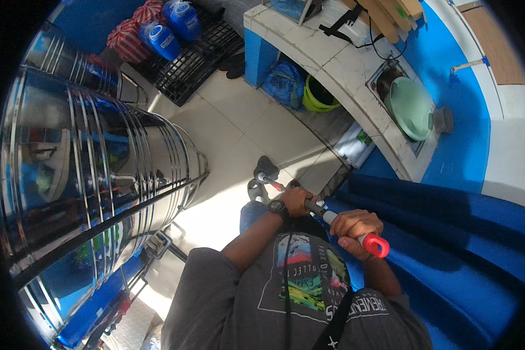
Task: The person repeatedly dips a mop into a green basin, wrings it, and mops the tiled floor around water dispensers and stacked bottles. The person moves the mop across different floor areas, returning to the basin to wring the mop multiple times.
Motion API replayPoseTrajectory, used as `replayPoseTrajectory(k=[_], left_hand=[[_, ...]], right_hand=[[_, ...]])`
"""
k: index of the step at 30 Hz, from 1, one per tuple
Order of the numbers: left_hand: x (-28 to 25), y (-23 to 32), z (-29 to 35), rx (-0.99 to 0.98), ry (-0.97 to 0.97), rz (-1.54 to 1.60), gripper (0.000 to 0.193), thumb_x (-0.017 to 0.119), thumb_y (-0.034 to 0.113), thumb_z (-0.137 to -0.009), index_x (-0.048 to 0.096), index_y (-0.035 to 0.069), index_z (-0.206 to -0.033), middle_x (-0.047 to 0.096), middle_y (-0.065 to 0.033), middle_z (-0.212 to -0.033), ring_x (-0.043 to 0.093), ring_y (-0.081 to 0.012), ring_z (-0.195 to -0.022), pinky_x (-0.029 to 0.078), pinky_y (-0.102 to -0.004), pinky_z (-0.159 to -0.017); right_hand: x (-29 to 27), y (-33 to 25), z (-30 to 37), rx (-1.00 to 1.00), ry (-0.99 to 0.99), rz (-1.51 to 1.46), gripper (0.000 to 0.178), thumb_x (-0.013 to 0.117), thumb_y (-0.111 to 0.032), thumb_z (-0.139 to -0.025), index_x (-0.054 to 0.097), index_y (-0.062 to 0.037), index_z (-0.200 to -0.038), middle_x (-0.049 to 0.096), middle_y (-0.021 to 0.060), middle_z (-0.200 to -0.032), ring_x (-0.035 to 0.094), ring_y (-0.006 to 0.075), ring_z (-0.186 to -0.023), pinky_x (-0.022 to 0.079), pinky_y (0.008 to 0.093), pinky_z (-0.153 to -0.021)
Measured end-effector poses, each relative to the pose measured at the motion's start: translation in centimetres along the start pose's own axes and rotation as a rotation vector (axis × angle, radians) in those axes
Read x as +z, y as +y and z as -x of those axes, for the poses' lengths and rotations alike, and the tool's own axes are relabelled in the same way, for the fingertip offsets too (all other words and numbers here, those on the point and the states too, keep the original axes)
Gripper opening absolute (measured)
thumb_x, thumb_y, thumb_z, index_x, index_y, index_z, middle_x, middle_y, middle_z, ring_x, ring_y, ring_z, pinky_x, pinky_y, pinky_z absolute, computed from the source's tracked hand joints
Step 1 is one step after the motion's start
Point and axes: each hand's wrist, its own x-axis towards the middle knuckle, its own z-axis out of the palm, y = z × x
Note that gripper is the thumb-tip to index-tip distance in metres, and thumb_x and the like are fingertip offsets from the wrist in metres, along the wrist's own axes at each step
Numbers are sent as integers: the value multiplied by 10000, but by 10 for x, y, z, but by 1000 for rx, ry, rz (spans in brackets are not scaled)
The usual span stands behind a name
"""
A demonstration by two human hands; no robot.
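Both my hands are wrapped round a long grey pole with a red looped end cap. The pole slants away from me toward the tiled floor. My left hand, with a dark watch at its wrist, grips lower down the shaft. Close to the red cap, my right hand is closed on the upper end. Past my left hand a red section of the pole shows, and its far end reaches my dark shoes. What is fixed to that end cannot be made out.
Large shiny metal tanks with rails fill the left. A black pallet carries blue jugs and striped bags. At right, a tiled counter bears a pale green basin; beneath stands a lime bucket. Blue folds lie beside my right arm.
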Motion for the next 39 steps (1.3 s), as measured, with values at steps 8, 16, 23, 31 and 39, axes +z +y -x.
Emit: replayPoseTrajectory(k=[8,16,23,31,39], left_hand=[[-24,4,-14,-4,46,-77,317,730,440,-988,848,146,-981,798,-205,-895,784,-442,-875,628,-559,-848],[-61,6,-51,64,-58,-206,269,819,433,-858,848,183,-953,798,-163,-866,775,-431,-851,621,-552,-824],[-134,204,-111,484,60,-62,297,793,305,-870,851,87,-1062,781,-230,-859,757,-480,-833,629,-560,-818],[-228,480,-185,654,-91,244,509,755,421,-1005,730,-50,-814,641,-202,-601,668,-323,-543,511,-479,-589],[-258,480,-300,980,-95,466,1055,944,474,-868,374,63,-1654,478,-163,-1555,522,-269,-1449,548,-423,-1111]], right_hand=[[-4,-3,6,-87,214,-184,307,823,69,-849,553,-48,-759,653,127,-724,648,282,-611,609,461,-624],[-21,-10,26,4,420,77,247,820,-180,-955,600,-94,-883,671,77,-814,665,241,-784,578,500,-903],[-116,-66,36,-28,749,358,545,851,-172,-912,628,-16,-1384,687,144,-1300,674,317,-1259,537,517,-1116],[-189,84,-11,435,298,739,830,926,-490,-904,565,-35,-1497,652,177,-1415,609,304,-1327,475,459,-1135],[-248,-61,-108,169,864,234,300,842,-262,-1034,636,-85,-906,645,-14,-719,585,83,-595,478,288,-540]])
